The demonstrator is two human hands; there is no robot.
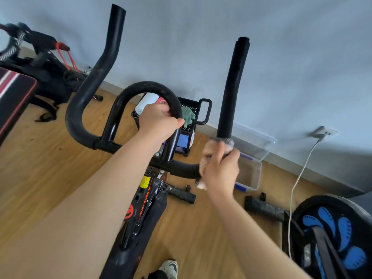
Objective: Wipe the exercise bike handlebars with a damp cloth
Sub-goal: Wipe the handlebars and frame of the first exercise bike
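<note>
The exercise bike's black handlebars (84,101) fill the middle of the view, with a curved left horn, a central loop (145,87) and an upright right horn (233,93). My left hand (159,119) grips the right side of the central loop. My right hand (220,168) is wrapped around the base of the right horn with a pale pink fluffy cloth (221,142) between palm and bar; the hand looks motion-blurred. The bike frame (141,208) with red lettering runs down below.
Behind the bars stands a black cart (193,109) with a green rag (188,115). A clear plastic box (251,174) lies by the wall. A fan with blue blades (334,232) is at the lower right, its white cable (300,178) running to a wall socket. A weight bench (14,97) is at the left.
</note>
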